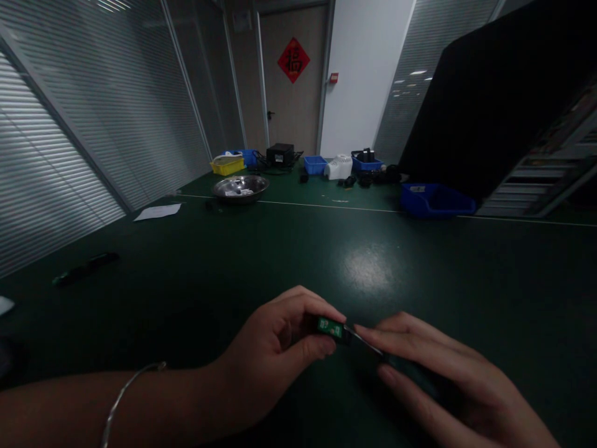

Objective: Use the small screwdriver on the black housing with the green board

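Board [330, 327], likely light, stiff, easy to crack; best pinched by edges. Left hand [275, 348] closed on it, right hand [443, 367] on tool [366, 341] beside it.

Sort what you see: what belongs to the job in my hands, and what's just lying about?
Seems in use:
small green board, left hand
thin metal tool, right hand

Seems just lying about:
metal bowl
paper sheet
yellow tray
large blue bin
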Demonstrator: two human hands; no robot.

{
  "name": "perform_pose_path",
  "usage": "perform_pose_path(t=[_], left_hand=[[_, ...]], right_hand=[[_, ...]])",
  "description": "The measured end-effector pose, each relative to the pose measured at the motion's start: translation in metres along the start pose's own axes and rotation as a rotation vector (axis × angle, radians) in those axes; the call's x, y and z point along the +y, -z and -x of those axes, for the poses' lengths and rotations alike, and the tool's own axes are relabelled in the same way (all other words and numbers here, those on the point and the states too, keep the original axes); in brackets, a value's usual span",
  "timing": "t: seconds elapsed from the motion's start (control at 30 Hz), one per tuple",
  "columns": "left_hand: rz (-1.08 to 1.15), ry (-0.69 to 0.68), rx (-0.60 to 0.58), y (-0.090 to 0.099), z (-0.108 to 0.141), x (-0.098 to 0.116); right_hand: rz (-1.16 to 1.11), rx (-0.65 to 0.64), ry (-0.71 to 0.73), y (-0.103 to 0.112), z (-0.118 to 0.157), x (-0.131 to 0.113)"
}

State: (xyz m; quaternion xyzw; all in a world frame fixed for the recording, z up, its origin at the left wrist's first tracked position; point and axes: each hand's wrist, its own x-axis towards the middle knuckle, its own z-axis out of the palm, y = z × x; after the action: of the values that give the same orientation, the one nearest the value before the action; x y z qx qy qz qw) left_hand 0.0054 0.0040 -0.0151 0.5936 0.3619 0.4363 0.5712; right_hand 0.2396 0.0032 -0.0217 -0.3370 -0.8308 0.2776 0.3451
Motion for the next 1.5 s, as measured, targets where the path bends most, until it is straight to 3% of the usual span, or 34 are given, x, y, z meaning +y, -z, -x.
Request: perform_pose_path(t=[0.3,0.5,0.97,1.13,1.33,1.5], left_hand=[[-0.116,-0.028,0.003,0.002,0.003,0.000],[0.127,0.150,-0.004,0.000,0.001,0.000],[0.292,0.183,0.024,0.000,0.000,-0.001],[0.241,0.172,0.041,0.000,-0.001,-0.001],[0.198,0.168,0.009,0.000,0.000,-0.002],[0.261,0.178,-0.048,0.001,-0.001,-0.002]], right_hand=[[-0.029,-0.015,-0.023,-0.003,-0.007,-0.008],[-0.044,-0.074,0.000,0.000,-0.009,-0.007],[-0.086,-0.072,-0.006,-0.001,-0.008,-0.007],[-0.096,-0.038,-0.013,0.000,-0.009,-0.007],[0.000,0.101,-0.063,-0.003,-0.015,-0.014],[-0.019,0.102,-0.065,-0.003,-0.015,-0.015]])
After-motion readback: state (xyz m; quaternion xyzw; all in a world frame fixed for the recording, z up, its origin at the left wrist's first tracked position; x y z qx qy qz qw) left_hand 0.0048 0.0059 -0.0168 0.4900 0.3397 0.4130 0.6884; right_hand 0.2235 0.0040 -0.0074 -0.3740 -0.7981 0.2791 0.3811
